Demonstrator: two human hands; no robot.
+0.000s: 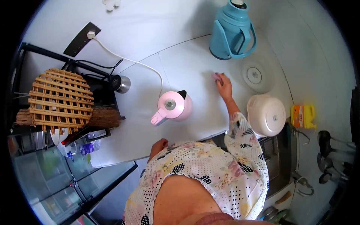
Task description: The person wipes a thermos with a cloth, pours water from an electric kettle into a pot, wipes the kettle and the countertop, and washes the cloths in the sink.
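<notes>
My right hand [225,88] reaches forward over the white counter [187,60] and presses a small pink cloth [216,77] against its surface. A pink electric kettle [173,107] stands just left of that arm. My left hand [159,144] rests at the counter's front edge with curled fingers, partly hidden by my floral shirt, and nothing shows in it. A blue thermos jug [232,32] stands beyond the cloth, and a clear glass lid [256,75] lies to its right.
An upturned white bowl [267,114] and a yellow bottle [303,116] sit near the sink [278,157]. A power strip [81,39] feeds a white cable [127,60] to the kettle. A woven bamboo rack [60,99] lies on the left shelf. Ladles [325,150] hang at right.
</notes>
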